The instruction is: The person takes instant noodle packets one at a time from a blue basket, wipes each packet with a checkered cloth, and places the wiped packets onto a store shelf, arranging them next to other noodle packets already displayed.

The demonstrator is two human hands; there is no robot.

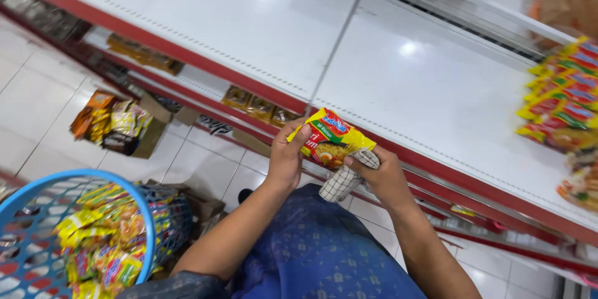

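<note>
The left hand point(288, 161) has its fingers curled shut on the near end of a yellow, red and green plastic noodle packet point(332, 137), held just off the red front edge of the white metal shelf point(398, 81). The right hand point(381, 176) pinches a white checked cloth point(346, 177) against the packet's underside. Matching packets point(564, 96) lie in a row at the shelf's right end. Left of the shelf, lower down, a blue plastic basket point(134, 196) holds more packets.

A yellow-and-red plastic noodle packet point(331, 139) is gripped by the left hand point(286, 159); a white checked cloth point(346, 178) is pressed against it by the right hand point(384, 177), above a white shelf point(430, 87).
</note>
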